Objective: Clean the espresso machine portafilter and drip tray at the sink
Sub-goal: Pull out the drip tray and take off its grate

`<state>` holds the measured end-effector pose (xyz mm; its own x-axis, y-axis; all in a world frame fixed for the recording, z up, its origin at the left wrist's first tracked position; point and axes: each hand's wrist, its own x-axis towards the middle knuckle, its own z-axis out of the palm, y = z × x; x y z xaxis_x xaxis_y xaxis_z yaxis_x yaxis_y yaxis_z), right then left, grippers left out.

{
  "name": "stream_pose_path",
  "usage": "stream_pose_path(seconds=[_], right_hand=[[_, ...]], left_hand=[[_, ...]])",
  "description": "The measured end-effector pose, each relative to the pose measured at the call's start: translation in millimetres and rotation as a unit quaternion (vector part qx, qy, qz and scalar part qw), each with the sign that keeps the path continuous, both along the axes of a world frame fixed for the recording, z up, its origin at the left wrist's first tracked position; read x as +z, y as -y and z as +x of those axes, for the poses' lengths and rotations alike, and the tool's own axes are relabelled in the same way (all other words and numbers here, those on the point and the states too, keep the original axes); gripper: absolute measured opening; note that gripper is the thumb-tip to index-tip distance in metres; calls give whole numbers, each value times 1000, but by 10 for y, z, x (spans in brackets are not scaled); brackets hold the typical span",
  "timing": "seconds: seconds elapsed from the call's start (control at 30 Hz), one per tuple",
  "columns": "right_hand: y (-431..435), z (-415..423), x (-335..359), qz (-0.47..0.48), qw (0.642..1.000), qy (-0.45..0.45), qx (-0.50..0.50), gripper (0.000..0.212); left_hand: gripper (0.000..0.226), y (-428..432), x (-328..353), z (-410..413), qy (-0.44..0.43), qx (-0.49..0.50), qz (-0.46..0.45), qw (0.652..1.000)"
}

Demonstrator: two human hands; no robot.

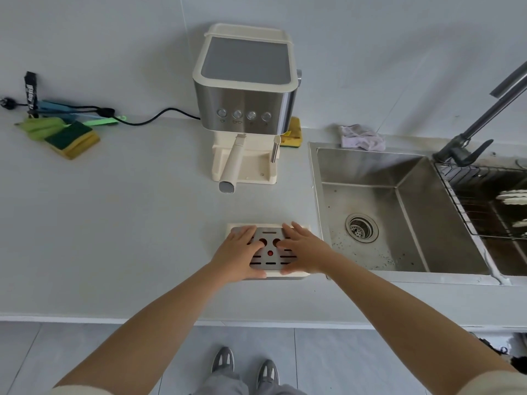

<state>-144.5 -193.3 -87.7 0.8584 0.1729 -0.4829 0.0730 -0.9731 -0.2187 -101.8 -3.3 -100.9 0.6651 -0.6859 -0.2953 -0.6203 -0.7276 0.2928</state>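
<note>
As hands cover drip tray, fingers extended

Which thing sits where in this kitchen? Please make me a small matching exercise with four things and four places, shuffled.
Things:
1. tray
2. portafilter
3. cloth
4. green sponge

Places:
A. behind the sink
B. under the left hand and right hand
C. sticking out of the machine
D. far left on the counter

Pairs: 1-B, 2-C, 3-A, 4-D
</note>
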Motion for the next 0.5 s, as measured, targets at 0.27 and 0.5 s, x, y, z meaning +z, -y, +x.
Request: stream_pose_path(seconds=[0.27,0.5], right_hand=[[-42,50,92,2,1000,-16,-7,58],[-135,151,244,4,999,26,25,60]], left_hand=[[59,64,80,59,-10,-4,10,1000],[55,-52,246,186,25,-4,-11,1000]])
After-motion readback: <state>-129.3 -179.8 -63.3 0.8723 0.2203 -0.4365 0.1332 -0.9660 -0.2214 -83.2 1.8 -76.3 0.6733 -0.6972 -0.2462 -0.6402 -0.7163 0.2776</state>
